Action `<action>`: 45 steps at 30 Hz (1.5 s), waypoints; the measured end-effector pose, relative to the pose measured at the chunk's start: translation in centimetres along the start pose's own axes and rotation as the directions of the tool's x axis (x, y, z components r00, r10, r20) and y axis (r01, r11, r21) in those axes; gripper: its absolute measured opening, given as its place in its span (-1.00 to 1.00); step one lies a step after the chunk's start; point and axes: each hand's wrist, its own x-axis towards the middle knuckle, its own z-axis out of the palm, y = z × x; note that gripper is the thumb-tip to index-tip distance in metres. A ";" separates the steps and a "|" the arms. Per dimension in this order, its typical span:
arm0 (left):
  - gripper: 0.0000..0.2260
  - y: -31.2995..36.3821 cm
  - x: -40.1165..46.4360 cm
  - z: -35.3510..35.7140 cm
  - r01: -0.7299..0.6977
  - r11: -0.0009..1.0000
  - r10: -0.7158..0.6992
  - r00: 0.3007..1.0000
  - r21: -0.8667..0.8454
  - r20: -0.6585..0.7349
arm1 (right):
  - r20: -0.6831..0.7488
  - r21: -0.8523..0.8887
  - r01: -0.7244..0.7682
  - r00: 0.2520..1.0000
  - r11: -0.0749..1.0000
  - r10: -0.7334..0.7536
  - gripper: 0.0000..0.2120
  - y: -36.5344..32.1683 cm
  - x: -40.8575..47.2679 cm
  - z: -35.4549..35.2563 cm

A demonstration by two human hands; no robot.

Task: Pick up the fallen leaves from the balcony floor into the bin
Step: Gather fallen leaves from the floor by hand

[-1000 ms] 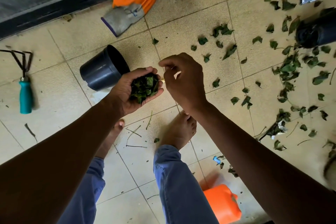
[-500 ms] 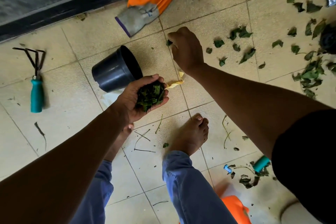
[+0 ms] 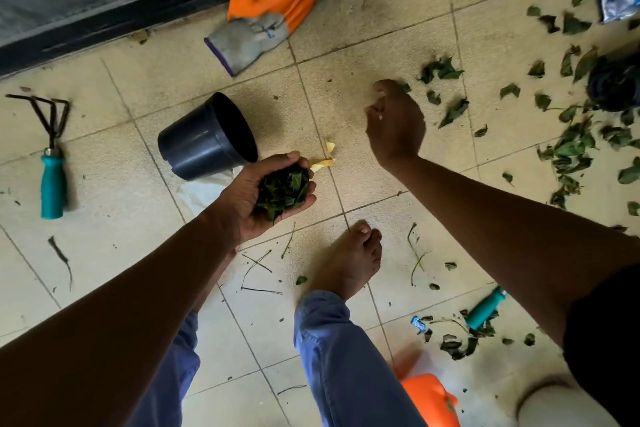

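Observation:
My left hand (image 3: 256, 198) is cupped palm-up and shut on a bunch of green leaves (image 3: 284, 189), just in front of a black plastic pot (image 3: 204, 139) that lies on its side on the tiled floor. My right hand (image 3: 394, 121) is low over the tiles to the right, its fingers curled. A small green leaf (image 3: 404, 87) shows at its fingertips. Loose leaves (image 3: 446, 71) lie just beyond that hand, and several more (image 3: 571, 146) are spread at the right. A yellow leaf (image 3: 323, 163) lies between my hands.
An orange and grey glove (image 3: 266, 11) lies by the door track. A hand rake with a teal handle (image 3: 52, 180) is at the left, and a second teal handle (image 3: 485, 309) and an orange container (image 3: 429, 402) are lower right. My bare foot (image 3: 349, 260) stands in the middle. Another black pot (image 3: 616, 87) sits at the right edge.
My right hand left the bunch, reached out to the floor and has now shifted right to another leaf. The leaf it first touched is gone from the tiles. My left hand stays cupped.

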 end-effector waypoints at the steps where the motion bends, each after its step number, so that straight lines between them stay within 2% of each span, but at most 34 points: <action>1: -0.86 0.0 0.1 0.2 0.003 1.000 -0.003 1.000 0.011 -0.005 | -0.008 0.001 -0.052 0.999 0.999 0.052 -0.60 1.0 0.5 -0.6; 5: -0.84 0.1 0.8 1.1 0.026 0.999 -0.026 1.000 0.037 0.002 | 0.043 0.046 -0.189 0.981 0.981 0.187 -0.44 3.3 2.9 -1.7; 11: -0.86 0.0 1.7 2.1 0.031 0.997 -0.032 0.999 0.068 0.013 | 0.096 0.054 -0.234 0.969 0.971 0.228 -0.64 3.1 3.0 -0.4; 14: -0.86 -0.1 1.8 2.2 0.036 0.997 -0.037 0.999 0.072 0.009 | 0.090 0.025 -0.120 0.989 0.992 0.117 -0.71 2.8 2.6 0.4; 19: -0.85 -0.1 1.8 2.0 0.046 0.996 -0.046 0.999 0.074 -0.007 | 0.139 -0.213 0.142 0.984 0.967 -0.114 -0.86 2.8 2.5 1.3; 22: -0.85 -0.1 1.7 2.0 0.045 0.997 -0.044 0.999 0.068 -0.011 | 0.131 -0.206 0.198 0.976 0.958 -0.174 -0.83 3.2 2.5 1.0; 26: -0.85 -0.1 1.8 1.9 0.053 0.995 -0.052 0.999 0.079 -0.012 | 0.034 -0.058 0.108 0.994 0.992 -0.106 -0.87 4.7 3.2 -1.0; 31: -0.84 -0.1 1.9 1.7 0.053 0.995 -0.051 0.998 0.080 -0.025 | -0.074 0.149 -0.158 0.983 0.976 0.171 -0.92 8.4 2.8 -3.3; 34: -0.85 -0.4 2.0 1.8 0.068 0.995 -0.067 0.998 0.071 -0.020 | -0.053 0.082 -0.114 0.992 0.990 0.119 -0.93 10.0 1.1 -3.6; 36: -0.85 -0.6 2.0 1.9 0.076 0.994 -0.074 0.997 0.075 -0.027 | 0.003 0.084 -0.066 0.998 0.994 0.066 -0.92 10.2 0.0 -3.0; 39: -0.86 -1.0 2.1 2.0 0.078 0.995 -0.076 0.997 0.064 -0.031 | 0.106 -0.045 0.005 0.994 0.999 0.000 -0.97 9.5 -1.1 -1.9; 45: -0.87 -1.7 2.3 2.4 0.073 0.997 -0.073 0.997 0.038 0.003 | 0.143 -0.130 -0.078 0.985 0.988 0.097 -0.87 7.2 -0.4 -0.8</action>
